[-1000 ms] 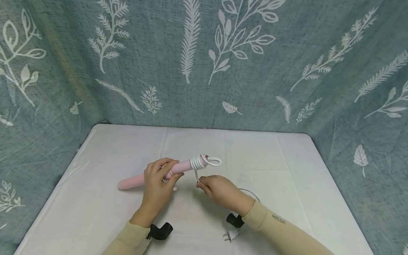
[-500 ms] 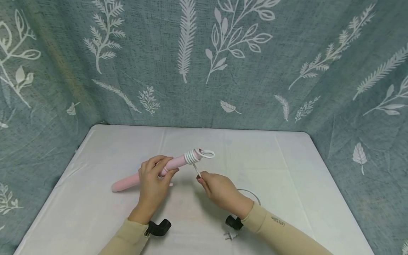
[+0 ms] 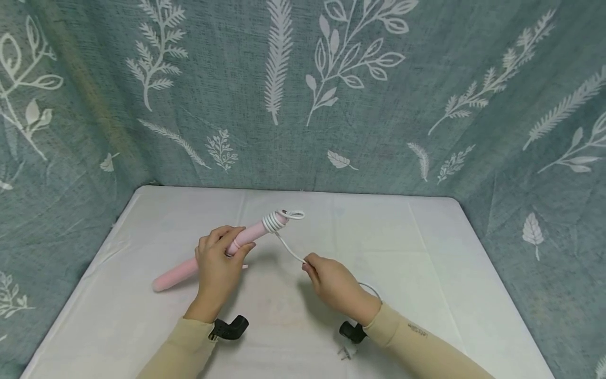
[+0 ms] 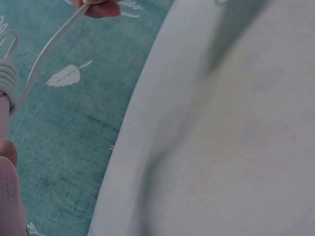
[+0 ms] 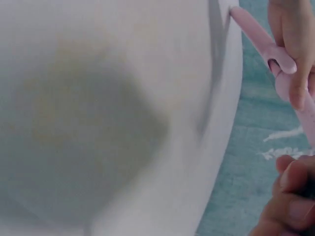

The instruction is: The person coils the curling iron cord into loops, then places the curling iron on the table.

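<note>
A pink curling iron (image 3: 176, 275) is held aslant over the table, its handle end raised toward the back. My left hand (image 3: 218, 271) grips it around the middle, near the small clamp lever (image 5: 284, 63) that shows in the right wrist view. White cord (image 3: 272, 222) is wound in several turns round the handle end, with a loop sticking out beyond it. From these turns a free length of cord (image 4: 47, 49) runs to my right hand (image 3: 338, 283), which pinches it between thumb and fingers. Past that hand the cord curves behind the wrist.
A two-pin plug (image 3: 347, 351) lies on the white-covered table (image 3: 388, 231) below my right wrist, partly hidden. Black wrist cameras (image 3: 231, 327) sit on both wrists. A green leaf-patterned curtain (image 3: 227, 84) hangs behind the table and at its sides.
My left hand and the curling iron have shifted left, the handle end tilting further up. My right hand has drawn slightly right, and the free cord between it and the turns is longer.
</note>
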{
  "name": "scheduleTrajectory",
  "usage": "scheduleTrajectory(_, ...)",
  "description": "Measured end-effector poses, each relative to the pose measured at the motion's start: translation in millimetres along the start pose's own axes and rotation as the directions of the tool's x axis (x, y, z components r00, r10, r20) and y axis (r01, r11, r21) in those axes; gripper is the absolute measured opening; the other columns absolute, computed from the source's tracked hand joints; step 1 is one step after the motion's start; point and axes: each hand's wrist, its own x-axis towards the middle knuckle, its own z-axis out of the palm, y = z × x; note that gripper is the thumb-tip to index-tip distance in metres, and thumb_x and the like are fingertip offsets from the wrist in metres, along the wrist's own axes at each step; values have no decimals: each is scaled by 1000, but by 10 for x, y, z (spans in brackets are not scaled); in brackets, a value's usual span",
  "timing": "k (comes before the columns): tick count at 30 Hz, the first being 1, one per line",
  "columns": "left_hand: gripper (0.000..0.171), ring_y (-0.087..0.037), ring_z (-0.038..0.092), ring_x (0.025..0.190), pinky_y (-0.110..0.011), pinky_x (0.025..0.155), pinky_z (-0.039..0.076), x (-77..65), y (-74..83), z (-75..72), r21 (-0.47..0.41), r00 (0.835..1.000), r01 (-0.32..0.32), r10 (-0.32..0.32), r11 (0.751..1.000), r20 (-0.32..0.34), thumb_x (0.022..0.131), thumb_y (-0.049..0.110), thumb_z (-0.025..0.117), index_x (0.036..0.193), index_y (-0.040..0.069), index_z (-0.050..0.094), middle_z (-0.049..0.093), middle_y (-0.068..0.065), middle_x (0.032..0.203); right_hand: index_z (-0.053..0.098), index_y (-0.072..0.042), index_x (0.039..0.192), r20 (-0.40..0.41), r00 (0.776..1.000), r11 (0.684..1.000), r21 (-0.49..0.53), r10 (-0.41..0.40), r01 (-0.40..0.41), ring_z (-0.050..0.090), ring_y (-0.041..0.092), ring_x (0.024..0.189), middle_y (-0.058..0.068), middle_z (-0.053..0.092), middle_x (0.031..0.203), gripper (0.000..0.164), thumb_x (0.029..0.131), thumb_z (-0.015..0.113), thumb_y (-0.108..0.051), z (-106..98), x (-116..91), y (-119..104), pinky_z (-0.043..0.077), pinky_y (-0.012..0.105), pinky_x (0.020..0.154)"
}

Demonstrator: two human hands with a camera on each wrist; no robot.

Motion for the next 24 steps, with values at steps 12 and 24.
scheduleTrajectory(12, 38, -32, 47, 95, -49, 86, 28, -51, -29, 38, 41, 999, -26, 24, 999, 34, 71, 19, 87, 105, 10, 74, 63, -8, 108, 65, -14, 85, -108, 940, 914, -294, -324, 281, 42, 2, 58, -8, 46, 71, 8, 91, 68, -18, -20, -53, -160, 37, 16, 51)
scheduleTrajectory(24, 39, -30, 49, 95, -47, 83, 29, -151, -60, 86, 84, 993, -68, 60, 994, 102, 70, 21, 87, 105, 12, 73, 64, -6, 107, 66, -12, 86, -216, 850, 837, -404, -480, 370, 41, 4, 56, -6, 47, 69, 9, 90, 70, -18, -146, 27, -256, 39, 20, 47)
